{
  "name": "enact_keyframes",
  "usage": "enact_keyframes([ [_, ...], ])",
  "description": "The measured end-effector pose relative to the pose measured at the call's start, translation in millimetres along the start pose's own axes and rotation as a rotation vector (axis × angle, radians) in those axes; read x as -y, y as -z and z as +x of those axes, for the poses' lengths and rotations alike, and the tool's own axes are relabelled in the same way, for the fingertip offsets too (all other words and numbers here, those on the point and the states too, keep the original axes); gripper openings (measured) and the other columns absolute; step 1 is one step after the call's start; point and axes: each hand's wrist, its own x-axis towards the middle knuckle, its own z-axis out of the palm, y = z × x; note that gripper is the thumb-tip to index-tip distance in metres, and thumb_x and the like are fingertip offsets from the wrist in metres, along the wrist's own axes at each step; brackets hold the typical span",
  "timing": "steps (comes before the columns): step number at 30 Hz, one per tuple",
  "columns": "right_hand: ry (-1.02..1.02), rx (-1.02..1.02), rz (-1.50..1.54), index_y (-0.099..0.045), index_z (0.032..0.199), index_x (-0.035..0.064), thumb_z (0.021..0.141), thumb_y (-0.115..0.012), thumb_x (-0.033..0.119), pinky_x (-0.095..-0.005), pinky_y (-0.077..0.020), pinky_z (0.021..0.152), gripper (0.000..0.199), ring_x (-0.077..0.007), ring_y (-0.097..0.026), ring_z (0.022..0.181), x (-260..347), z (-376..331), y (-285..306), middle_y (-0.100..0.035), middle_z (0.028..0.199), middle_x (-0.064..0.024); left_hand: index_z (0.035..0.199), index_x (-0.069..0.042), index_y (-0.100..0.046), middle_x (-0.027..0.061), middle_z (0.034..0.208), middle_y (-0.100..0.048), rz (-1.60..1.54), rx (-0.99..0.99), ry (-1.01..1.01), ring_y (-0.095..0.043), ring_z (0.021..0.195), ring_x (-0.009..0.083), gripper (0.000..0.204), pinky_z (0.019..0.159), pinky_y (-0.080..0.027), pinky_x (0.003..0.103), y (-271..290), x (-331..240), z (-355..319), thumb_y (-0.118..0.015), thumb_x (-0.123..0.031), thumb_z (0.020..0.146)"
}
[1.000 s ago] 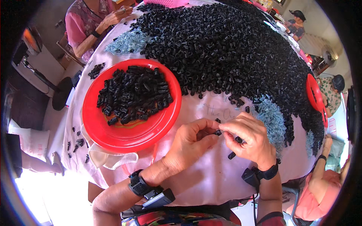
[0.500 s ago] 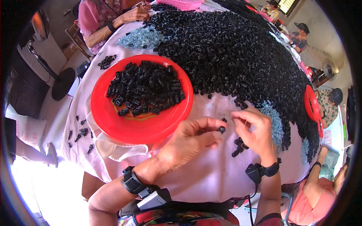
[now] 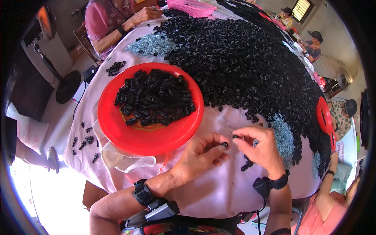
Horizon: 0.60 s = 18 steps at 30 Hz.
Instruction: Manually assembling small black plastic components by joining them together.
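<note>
Two hands: both meet over the pink tablecloth (image 3: pixel 219 196) near the table's near edge, head view.
Left hand (image 3: pixel 201 154): thumb and forefinger closed on one small black part (image 3: pixel 225 144).
Right hand (image 3: pixel 260 150): fingertips pinched on a second small black piece (image 3: pixel 235 136), just beside the left hand's part.
Loose pieces by right hand: about two black pieces (image 3: pixel 246 164) lie on the cloth under the palm.
Red plates: one large red plate (image 3: pixel 117 129) left of the hands, heaped with black parts (image 3: pixel 154 98); a second red plate (image 3: pixel 324 115) stands at the right edge.
Main heap: one black pile (image 3: pixel 243 62), too many to count, covers the far half.
Grey-blue clumps: two, one (image 3: pixel 150 44) far left, one (image 3: pixel 284 137) just right of the hands.
Strays: roughly eight black bits (image 3: pixel 84 143) at the left edge.
Pink basket (image 3: pixel 192 7): one, far edge.
</note>
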Motion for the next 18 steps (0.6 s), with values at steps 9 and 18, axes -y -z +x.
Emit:
enact_keyframes([
  [9, 0.105, -0.150, 0.178, -0.075, 0.113, 0.0012, 0.089, -0.075, 0.000, -0.0273, -0.0557, 0.066, 0.025, -0.0134, -0.068, 0.074, -14.3, -9.8, -15.1, -0.075, 0.094, -0.0088, 0.128, -0.001, -0.061, 0.0056, 0.118, -0.068, -0.055, -0.004, 0.000, -0.070, 0.101, 0.0127, 0.023, 0.079, -0.057, 0.026, -4.1, 0.8, 4.1, -0.057, -0.008, 0.107],
  [18, 0.240, -0.140, 0.125, -0.077, 0.109, 0.0037, 0.085, -0.078, -0.002, -0.0259, -0.0513, 0.059, 0.025, -0.0136, -0.063, 0.068, -7.2, -8.6, -12.7, -0.074, 0.090, -0.0072, 0.122, 0.000, -0.065, 0.0015, 0.100, -0.071, 0.113, -0.030, -0.131, -0.066, 0.086, 0.0049, 0.020, 0.071, -0.056, 0.021, -8.6, 10.5, 9.4, -0.063, -0.009, 0.104],
])
